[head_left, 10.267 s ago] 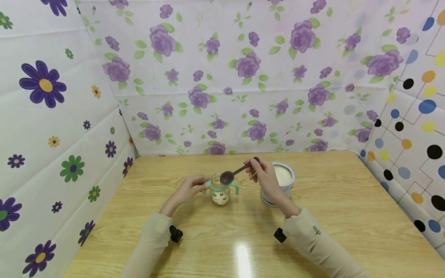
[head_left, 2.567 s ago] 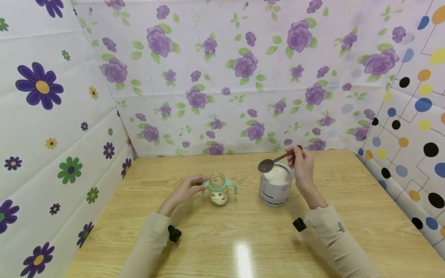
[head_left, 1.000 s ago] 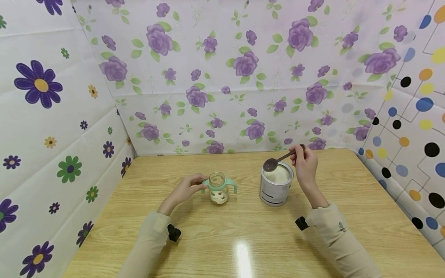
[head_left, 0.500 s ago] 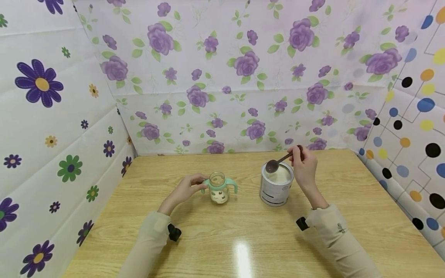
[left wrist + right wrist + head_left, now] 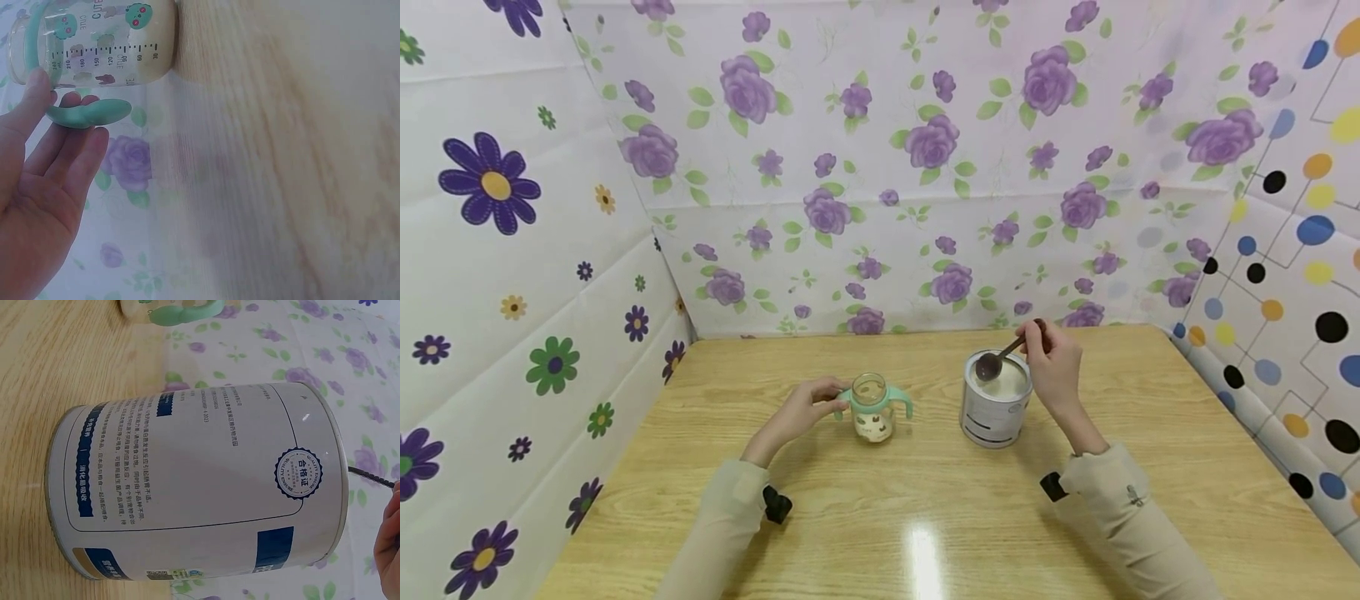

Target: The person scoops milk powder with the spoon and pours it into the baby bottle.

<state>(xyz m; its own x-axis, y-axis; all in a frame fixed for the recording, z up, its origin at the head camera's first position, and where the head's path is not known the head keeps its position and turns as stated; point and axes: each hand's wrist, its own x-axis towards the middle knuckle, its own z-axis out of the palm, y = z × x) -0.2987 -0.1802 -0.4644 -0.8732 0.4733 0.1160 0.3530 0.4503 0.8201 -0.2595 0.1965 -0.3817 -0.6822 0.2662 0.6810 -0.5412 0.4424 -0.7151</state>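
Graduation marks (image 5: 105, 49) on the baby bottle (image 5: 125, 25) are legible only from the left wrist; the head view adds its second handle, which that camera misses. We can make out the Chinese print and round blue seal (image 5: 298, 474) on the tin (image 5: 187, 487) from the right wrist alone, whereas only the head view gives us the pale powder (image 5: 1011, 384) inside it.

We find the tin upright on the right of the wooden table (image 5: 850, 533), the bottle upright to its left, well apart. Right hand (image 5: 1054, 367): fingers pinching the dark brown spoon (image 5: 988, 367) by its handle, bowl lowest, at the tin's mouth; we cannot tell whether it touches the powder. Left hand (image 5: 805, 410): thumb and fingers gripping the bottle's left handle (image 5: 90, 115).

Spoon: rounded bowl, slim shaft. Bottle: clear, uncapped, mint-green collar, pale contents low down. Tin: whitish, lidless, metal-rimmed.
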